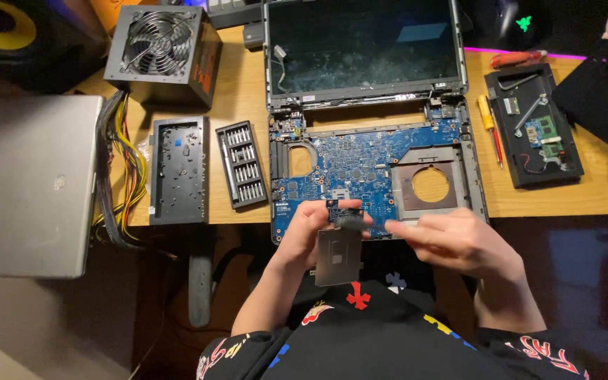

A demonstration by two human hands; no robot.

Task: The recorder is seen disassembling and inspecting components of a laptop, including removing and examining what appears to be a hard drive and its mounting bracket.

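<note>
1. A small blue circuit board [337, 208] is held upright between the fingers of both hands, just in front of the opened laptop's near edge.
2. A flat grey metal plate [337, 257], roughly rectangular, is seen hanging below the board, tilted slightly, and is gripped at its upper part over the lap.
</note>
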